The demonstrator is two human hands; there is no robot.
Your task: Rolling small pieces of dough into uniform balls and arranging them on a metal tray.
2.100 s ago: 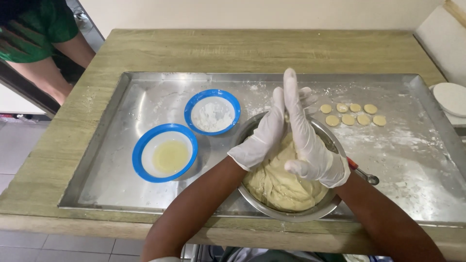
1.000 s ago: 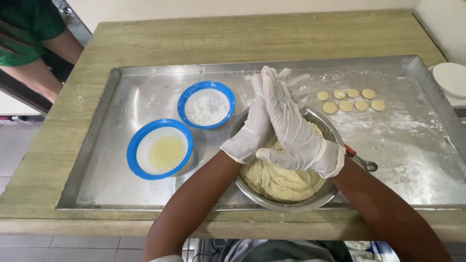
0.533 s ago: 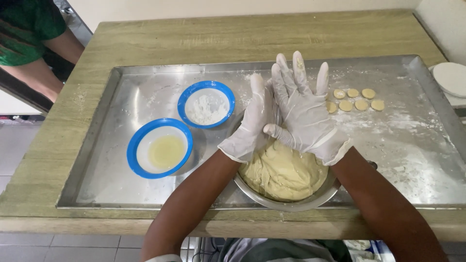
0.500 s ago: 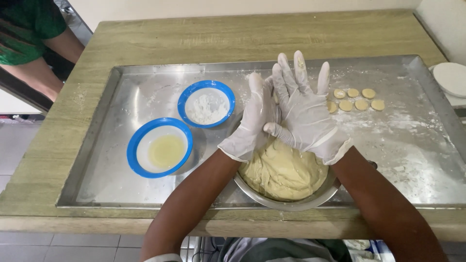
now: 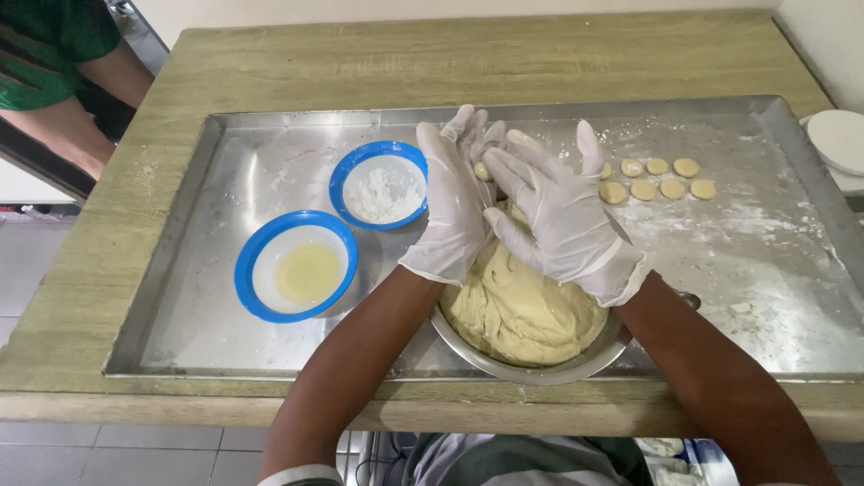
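while the floured steel tray (image 5: 225, 180) sits on the wooden table (image 5: 450, 63), my gloved left hand (image 5: 453, 202) and right hand (image 5: 558, 216) press a small dough ball (image 5: 483, 170) between them over the dough bowl (image 5: 531, 364).

gloved left hand (image 5: 453, 211) and right hand (image 5: 560, 216), dough bit (image 5: 483, 171) between, over dough bowl (image 5: 526, 310)

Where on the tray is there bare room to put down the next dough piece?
Bare, floury tray lies right of the dough bowl, below the dough discs. The far-left corner beyond the flour bowl is bare too. It is crowded around both hands and the oil bowl.
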